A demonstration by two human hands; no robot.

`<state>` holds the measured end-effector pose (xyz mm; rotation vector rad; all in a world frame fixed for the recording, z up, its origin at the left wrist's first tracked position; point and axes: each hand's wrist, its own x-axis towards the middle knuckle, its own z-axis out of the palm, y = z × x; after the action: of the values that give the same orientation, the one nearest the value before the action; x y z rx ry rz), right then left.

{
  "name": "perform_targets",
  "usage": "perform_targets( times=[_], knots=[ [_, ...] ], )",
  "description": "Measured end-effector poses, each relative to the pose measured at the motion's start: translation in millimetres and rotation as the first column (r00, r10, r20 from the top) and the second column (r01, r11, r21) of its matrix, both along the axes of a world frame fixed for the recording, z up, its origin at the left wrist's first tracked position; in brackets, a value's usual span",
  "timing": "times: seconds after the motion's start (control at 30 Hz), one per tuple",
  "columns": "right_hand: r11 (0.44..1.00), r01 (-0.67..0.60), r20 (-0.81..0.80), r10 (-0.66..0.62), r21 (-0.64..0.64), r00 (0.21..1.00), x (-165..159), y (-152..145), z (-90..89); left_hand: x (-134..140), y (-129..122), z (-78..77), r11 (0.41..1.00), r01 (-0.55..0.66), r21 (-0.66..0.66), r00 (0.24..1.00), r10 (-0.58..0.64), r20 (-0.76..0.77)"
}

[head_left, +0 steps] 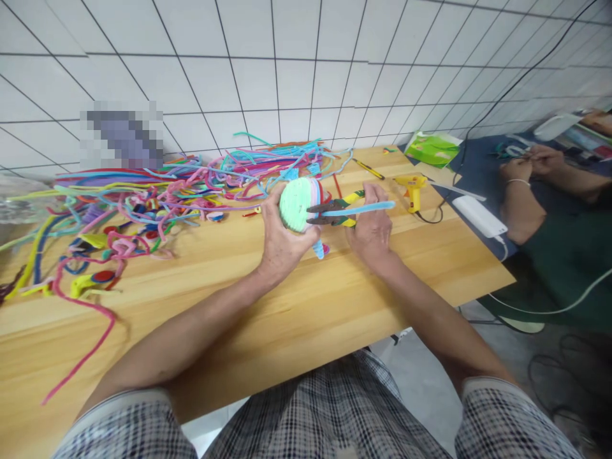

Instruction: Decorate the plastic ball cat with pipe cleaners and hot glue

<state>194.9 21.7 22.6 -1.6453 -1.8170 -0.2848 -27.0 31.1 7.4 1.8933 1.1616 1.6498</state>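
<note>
My left hand (282, 245) is closed around a round craft piece wound from pipe cleaners (295, 204), its mint-green face turned toward me. White, lilac and red show along its right side, and a light-blue bit (319, 248) sticks out below. In my right hand (373, 223) are pliers (329, 213) with yellow-green handles, fingers wrapped around the grips. The dark jaws touch or overlap the right part of the craft piece; whether they grip it I cannot tell. A light-blue pipe cleaner (368, 208) runs from near the jaws across my right hand.
Loose coloured pipe cleaners (191, 185) are heaped along the tiled wall and table's left side. A yellow glue gun (412, 191), a yellow-black pen-like tool (369, 169), a green packet (433, 150) and a white power strip (479, 217) lie right. Another person's hands (530, 162) work beyond them.
</note>
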Motion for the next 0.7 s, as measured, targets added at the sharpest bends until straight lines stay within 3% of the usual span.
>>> perform_targets(
  times=[0.3, 0.5, 0.7],
  knots=[
    [0.996, -0.022, -0.045, 0.018, -0.085, 0.999, -6, 5, -9.2, 4, 1, -7.1, 0.996, -0.086, 0.016, 0.996, 0.086, 0.002],
    [0.992, -0.032, -0.033, 0.028, -0.119, 0.999, -7, 2, -13.1, 2, 5, -13.6, 0.996, -0.076, -0.037, 0.997, 0.076, 0.014],
    [0.983, 0.045, -0.022, -0.05, -0.178, 0.999, -11, 1, -10.1, 1, 10, -22.8, 0.994, -0.074, -0.082, 0.997, 0.076, 0.022]
  ],
)
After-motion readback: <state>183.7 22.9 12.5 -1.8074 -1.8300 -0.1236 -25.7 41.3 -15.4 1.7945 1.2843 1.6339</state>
